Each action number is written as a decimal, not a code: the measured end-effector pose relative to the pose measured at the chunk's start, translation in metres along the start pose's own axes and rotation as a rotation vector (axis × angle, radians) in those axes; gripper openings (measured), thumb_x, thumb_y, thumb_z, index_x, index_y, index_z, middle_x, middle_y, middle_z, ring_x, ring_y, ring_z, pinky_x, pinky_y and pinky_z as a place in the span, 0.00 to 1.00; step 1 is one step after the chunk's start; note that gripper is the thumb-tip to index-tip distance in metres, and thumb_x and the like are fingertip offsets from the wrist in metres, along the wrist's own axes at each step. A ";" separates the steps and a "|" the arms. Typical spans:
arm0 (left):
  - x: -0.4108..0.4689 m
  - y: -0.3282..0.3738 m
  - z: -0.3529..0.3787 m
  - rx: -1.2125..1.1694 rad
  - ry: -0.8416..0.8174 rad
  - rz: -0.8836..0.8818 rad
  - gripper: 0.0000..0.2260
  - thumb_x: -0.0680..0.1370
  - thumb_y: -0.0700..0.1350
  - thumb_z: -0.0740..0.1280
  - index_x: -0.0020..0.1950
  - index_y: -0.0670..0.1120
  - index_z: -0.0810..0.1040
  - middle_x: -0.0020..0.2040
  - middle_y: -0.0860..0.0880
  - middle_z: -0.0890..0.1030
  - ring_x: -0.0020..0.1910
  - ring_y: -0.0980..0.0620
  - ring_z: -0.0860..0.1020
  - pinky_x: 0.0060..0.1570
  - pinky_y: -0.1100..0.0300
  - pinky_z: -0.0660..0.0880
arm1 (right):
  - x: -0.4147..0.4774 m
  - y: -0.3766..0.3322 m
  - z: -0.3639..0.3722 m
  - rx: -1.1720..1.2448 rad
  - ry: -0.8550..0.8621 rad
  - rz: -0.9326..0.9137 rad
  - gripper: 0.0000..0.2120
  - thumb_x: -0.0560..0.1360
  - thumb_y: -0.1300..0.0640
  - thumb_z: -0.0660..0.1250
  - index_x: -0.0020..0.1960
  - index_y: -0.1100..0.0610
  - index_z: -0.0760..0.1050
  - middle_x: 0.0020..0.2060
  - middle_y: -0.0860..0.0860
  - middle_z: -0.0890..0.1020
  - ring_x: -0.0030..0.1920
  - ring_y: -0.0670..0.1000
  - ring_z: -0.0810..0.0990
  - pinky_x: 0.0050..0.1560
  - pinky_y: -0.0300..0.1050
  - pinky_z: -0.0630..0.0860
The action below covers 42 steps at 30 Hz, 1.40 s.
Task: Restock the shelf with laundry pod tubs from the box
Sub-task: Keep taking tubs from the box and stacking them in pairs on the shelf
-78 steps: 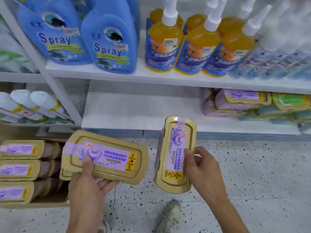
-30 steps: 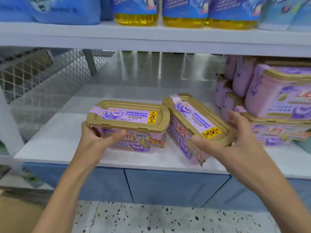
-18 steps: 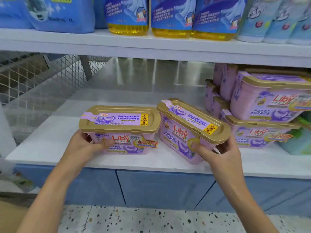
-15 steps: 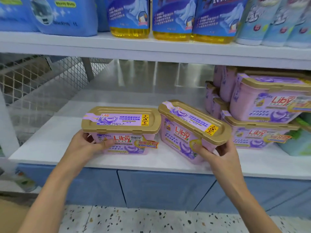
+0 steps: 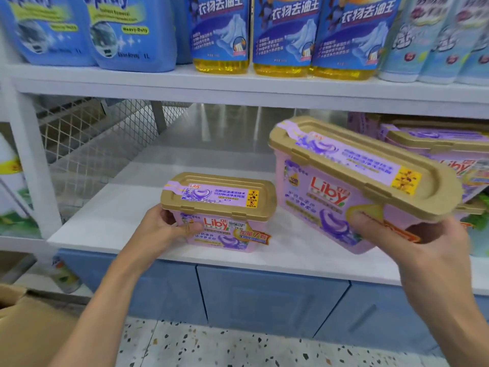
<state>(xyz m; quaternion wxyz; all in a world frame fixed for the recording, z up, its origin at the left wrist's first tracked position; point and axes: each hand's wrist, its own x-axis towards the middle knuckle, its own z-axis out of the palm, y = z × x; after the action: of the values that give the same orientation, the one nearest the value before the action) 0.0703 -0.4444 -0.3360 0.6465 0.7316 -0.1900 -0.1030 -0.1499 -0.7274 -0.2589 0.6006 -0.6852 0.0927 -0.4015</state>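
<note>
Two pink laundry pod tubs with gold lids are in my hands. The left tub (image 5: 219, 210) rests flat on the white lower shelf (image 5: 111, 221) near its front edge, and my left hand (image 5: 161, 229) grips its left end. The right tub (image 5: 341, 184) is tilted and held above the shelf, its lid sloping down to the right. My right hand (image 5: 412, 239) holds it from below at the near right corner. A stack of the same tubs (image 5: 439, 144) stands on the shelf at the far right, partly hidden behind the raised tub. A corner of the cardboard box (image 5: 23, 319) shows at bottom left.
The upper shelf (image 5: 238, 88) carries blue spray jugs (image 5: 105, 33) and yellow detergent bottles (image 5: 222, 35). A wire mesh panel (image 5: 92, 139) closes the lower shelf's left side behind a white post (image 5: 29, 165). Blue cabinet fronts (image 5: 264, 300) sit below; speckled floor lies beneath.
My right hand has lifted its tub off the shelf, up and to the right. The left tub has stayed on the shelf under my left hand.
</note>
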 end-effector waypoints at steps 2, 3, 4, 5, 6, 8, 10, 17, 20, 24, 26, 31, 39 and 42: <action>-0.001 0.002 0.014 0.041 -0.053 -0.001 0.24 0.62 0.44 0.83 0.56 0.46 0.83 0.54 0.50 0.87 0.56 0.51 0.84 0.54 0.60 0.78 | 0.014 -0.001 0.003 0.040 -0.038 -0.023 0.27 0.61 0.57 0.79 0.59 0.60 0.80 0.49 0.47 0.88 0.50 0.47 0.86 0.50 0.41 0.81; -0.001 0.004 0.022 0.058 -0.075 0.001 0.23 0.62 0.42 0.84 0.56 0.45 0.83 0.53 0.50 0.88 0.55 0.53 0.84 0.51 0.64 0.78 | 0.020 0.000 0.007 0.059 -0.069 -0.017 0.28 0.61 0.54 0.81 0.59 0.60 0.80 0.49 0.49 0.88 0.51 0.51 0.86 0.52 0.47 0.81; -0.003 0.005 0.029 0.070 -0.090 0.003 0.23 0.62 0.41 0.83 0.55 0.45 0.83 0.52 0.51 0.88 0.54 0.54 0.84 0.49 0.67 0.77 | 0.027 0.003 0.011 0.067 -0.110 -0.005 0.31 0.59 0.52 0.83 0.59 0.61 0.80 0.49 0.51 0.88 0.52 0.55 0.86 0.53 0.50 0.82; -0.004 0.006 0.036 0.077 -0.099 0.007 0.22 0.63 0.41 0.82 0.55 0.43 0.83 0.52 0.51 0.88 0.53 0.55 0.84 0.47 0.69 0.77 | 0.032 0.003 0.016 0.075 -0.154 0.011 0.32 0.58 0.52 0.84 0.59 0.61 0.80 0.49 0.53 0.88 0.52 0.57 0.86 0.53 0.52 0.82; -0.005 0.006 0.042 0.088 -0.107 0.017 0.21 0.64 0.41 0.81 0.54 0.39 0.82 0.52 0.51 0.88 0.53 0.56 0.84 0.47 0.70 0.77 | 0.036 0.005 0.021 0.082 -0.193 0.019 0.30 0.59 0.54 0.84 0.58 0.60 0.80 0.50 0.53 0.88 0.53 0.57 0.86 0.54 0.53 0.82; -0.009 0.007 0.051 0.098 -0.109 0.028 0.21 0.65 0.40 0.81 0.55 0.37 0.81 0.52 0.51 0.88 0.54 0.56 0.84 0.49 0.70 0.77 | 0.040 0.007 0.032 0.113 -0.257 0.032 0.26 0.59 0.60 0.82 0.56 0.57 0.80 0.50 0.53 0.87 0.54 0.56 0.86 0.54 0.53 0.82; -0.012 0.010 0.055 0.109 -0.104 0.027 0.20 0.66 0.41 0.81 0.56 0.44 0.83 0.53 0.52 0.87 0.54 0.56 0.83 0.51 0.67 0.76 | 0.041 0.009 0.039 0.121 -0.301 0.050 0.24 0.59 0.62 0.80 0.55 0.55 0.80 0.50 0.51 0.88 0.53 0.53 0.86 0.52 0.49 0.83; -0.021 0.015 0.064 0.104 -0.071 -0.006 0.24 0.62 0.47 0.80 0.53 0.37 0.81 0.52 0.54 0.87 0.55 0.58 0.83 0.62 0.50 0.76 | 0.041 0.020 0.050 0.158 -0.384 0.154 0.24 0.63 0.59 0.77 0.58 0.55 0.78 0.51 0.53 0.87 0.52 0.55 0.87 0.51 0.50 0.83; -0.023 0.016 0.066 0.098 -0.047 -0.029 0.22 0.63 0.47 0.81 0.53 0.42 0.82 0.52 0.54 0.87 0.54 0.58 0.83 0.61 0.52 0.76 | 0.039 0.018 0.051 0.114 -0.386 0.151 0.23 0.64 0.59 0.76 0.59 0.55 0.77 0.50 0.51 0.88 0.51 0.53 0.87 0.49 0.47 0.83; -0.028 0.015 0.071 0.075 -0.014 -0.039 0.19 0.68 0.37 0.80 0.55 0.48 0.82 0.50 0.57 0.87 0.51 0.60 0.84 0.47 0.68 0.77 | 0.016 0.017 0.047 -0.068 -0.290 0.119 0.23 0.70 0.51 0.76 0.63 0.48 0.75 0.53 0.43 0.86 0.55 0.44 0.84 0.52 0.39 0.80; -0.032 0.014 0.074 0.061 0.027 -0.028 0.18 0.68 0.35 0.80 0.54 0.48 0.81 0.49 0.58 0.87 0.49 0.61 0.84 0.44 0.69 0.76 | -0.009 0.031 0.043 -0.187 -0.188 0.130 0.27 0.71 0.49 0.77 0.68 0.42 0.72 0.59 0.38 0.82 0.62 0.40 0.79 0.62 0.40 0.75; -0.034 0.009 0.085 0.053 0.095 -0.020 0.17 0.67 0.37 0.81 0.52 0.50 0.83 0.46 0.58 0.88 0.47 0.59 0.85 0.49 0.61 0.76 | -0.038 0.057 0.045 -0.158 -0.149 0.246 0.31 0.70 0.55 0.79 0.68 0.39 0.70 0.56 0.32 0.81 0.57 0.36 0.79 0.56 0.34 0.77; -0.027 0.009 0.120 0.070 0.099 0.007 0.12 0.72 0.41 0.78 0.52 0.51 0.82 0.46 0.58 0.88 0.46 0.59 0.85 0.48 0.61 0.78 | -0.020 0.075 0.039 -0.195 -0.073 0.172 0.17 0.76 0.59 0.72 0.60 0.43 0.76 0.49 0.39 0.85 0.49 0.42 0.83 0.48 0.31 0.76; -0.020 0.009 0.134 0.086 0.090 0.025 0.11 0.74 0.42 0.77 0.53 0.51 0.81 0.46 0.61 0.87 0.46 0.61 0.85 0.46 0.65 0.77 | -0.010 0.081 0.032 -0.203 -0.045 0.155 0.15 0.77 0.59 0.71 0.59 0.44 0.76 0.47 0.38 0.85 0.47 0.42 0.83 0.45 0.30 0.75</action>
<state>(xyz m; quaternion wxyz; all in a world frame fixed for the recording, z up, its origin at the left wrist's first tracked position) -0.0017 -0.5583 -0.3479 0.6236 0.7603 -0.1738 -0.0536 -0.1068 -0.7186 -0.3352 0.5592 -0.7422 0.1720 -0.3269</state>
